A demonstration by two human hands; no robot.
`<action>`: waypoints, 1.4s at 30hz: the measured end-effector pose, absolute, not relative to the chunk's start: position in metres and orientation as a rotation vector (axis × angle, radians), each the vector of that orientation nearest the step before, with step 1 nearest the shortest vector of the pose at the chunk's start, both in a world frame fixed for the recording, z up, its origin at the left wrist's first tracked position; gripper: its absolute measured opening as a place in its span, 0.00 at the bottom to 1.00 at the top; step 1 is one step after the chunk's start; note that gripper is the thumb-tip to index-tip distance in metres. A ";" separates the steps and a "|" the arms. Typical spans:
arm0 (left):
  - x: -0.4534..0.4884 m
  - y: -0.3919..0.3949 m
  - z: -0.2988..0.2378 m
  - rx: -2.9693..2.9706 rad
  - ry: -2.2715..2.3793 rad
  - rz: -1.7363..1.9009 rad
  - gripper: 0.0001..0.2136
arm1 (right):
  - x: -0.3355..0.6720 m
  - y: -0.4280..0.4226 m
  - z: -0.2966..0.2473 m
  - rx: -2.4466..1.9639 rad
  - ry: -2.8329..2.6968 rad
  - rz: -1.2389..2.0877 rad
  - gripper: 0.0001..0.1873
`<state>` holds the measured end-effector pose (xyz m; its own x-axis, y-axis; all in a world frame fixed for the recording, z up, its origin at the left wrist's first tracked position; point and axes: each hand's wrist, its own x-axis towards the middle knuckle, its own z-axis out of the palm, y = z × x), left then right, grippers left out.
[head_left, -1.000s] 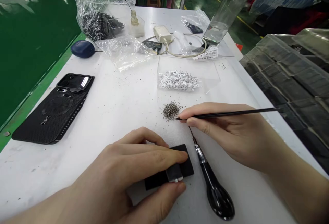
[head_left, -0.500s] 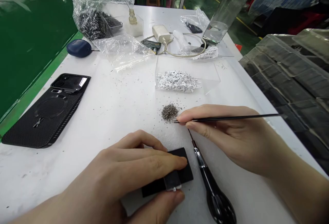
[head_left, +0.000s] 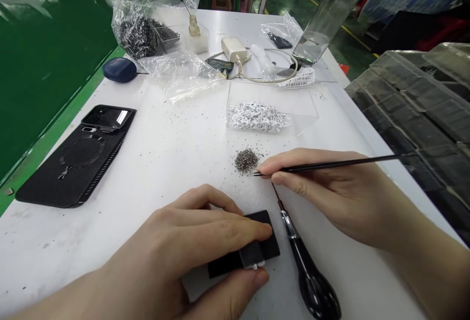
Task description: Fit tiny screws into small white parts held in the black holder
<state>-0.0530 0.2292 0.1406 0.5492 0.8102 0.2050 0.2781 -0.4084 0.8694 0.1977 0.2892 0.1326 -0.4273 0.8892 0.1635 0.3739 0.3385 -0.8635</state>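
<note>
My left hand (head_left: 198,241) is closed round a black block (head_left: 270,241) on the table, its index finger on top and thumb at the near side. A small dark piece with a white edge (head_left: 253,255) lies against the block under those fingers. Black tweezers (head_left: 326,165) are pinched in my right hand (head_left: 323,188). Their tips rest beside a small heap of tiny metal parts (head_left: 246,161), apparently screws; whether they grip one is too small to tell. Between my hands lies a screwdriver (head_left: 308,271) with a black bulb handle, its shaft pointing to the heap.
Behind the heap stands a clear tray (head_left: 229,122) of small white pieces. A black phone case (head_left: 79,156) and a blue blower bulb (head_left: 119,70) lie left. Plastic bags, a charger (head_left: 234,49), a small bottle (head_left: 194,26) and a water bottle (head_left: 312,46) are at the back. Stacked bins (head_left: 414,104) stand right.
The whole view has shifted slightly, so everything appears a little further right. Both hands keep their holds, and the tweezer tips stay by the heap.
</note>
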 end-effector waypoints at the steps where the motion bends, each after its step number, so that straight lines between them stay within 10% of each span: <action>1: -0.053 0.229 0.140 1.947 0.882 0.809 0.17 | 0.198 0.289 0.133 -1.104 -1.951 1.032 0.05; 42: -0.051 0.228 0.142 1.968 0.898 0.813 0.08 | 0.199 0.291 0.130 -1.082 -1.965 1.039 0.07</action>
<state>-0.0508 0.2284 0.1417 0.5400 0.8137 0.2151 0.2942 -0.4219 0.8576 0.1994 0.2908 0.1302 -0.4425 0.8814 0.1653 0.3595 0.3432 -0.8677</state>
